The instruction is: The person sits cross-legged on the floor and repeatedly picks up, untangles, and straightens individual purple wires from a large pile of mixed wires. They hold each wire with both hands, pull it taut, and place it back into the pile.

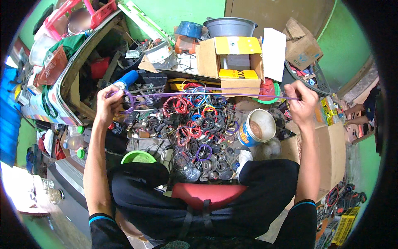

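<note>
A thin purple wire [248, 94] is pulled taut, running across in front of me from one hand to the other. My left hand [109, 103] is closed on it, with several loops of the same wire hanging by its fingers. At the other end, my right hand [302, 103] pinches the wire in a closed grip. Beneath the wire lies a pile of coiled wires [192, 130] in red, blue, black and yellow. A small purple coil [203, 152] rests lower in that pile, beside round dark metal parts [213, 167].
A white and blue bucket [245, 135] tilts right of the pile. Behind stand an open cardboard box [207, 56] and a grey basin [230, 27]. A green basin [137, 155] sits near my left knee. Another person's hands [354, 115] show at far right.
</note>
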